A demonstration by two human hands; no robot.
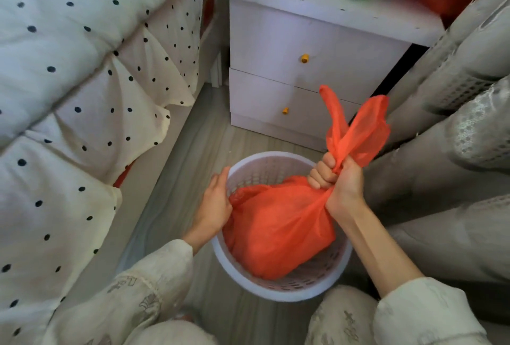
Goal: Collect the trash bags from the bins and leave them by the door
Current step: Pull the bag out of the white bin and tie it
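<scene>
An orange trash bag [278, 229] sits partly inside a white perforated bin [278, 288] on the floor. My right hand [335, 180] grips the gathered neck of the bag, and the bag's loose handles stick up above my fist. My left hand [216, 204] is at the bin's left rim and pinches the bag's edge there; its fingertips lie along the rim. The bottom of the bag is hidden by the bin wall.
A white two-drawer nightstand [300, 69] stands just behind the bin. A bed with a polka-dot quilt [69, 82] fills the left side. Grey curtains [452, 138] hang close on the right. My knees are at the bottom edge.
</scene>
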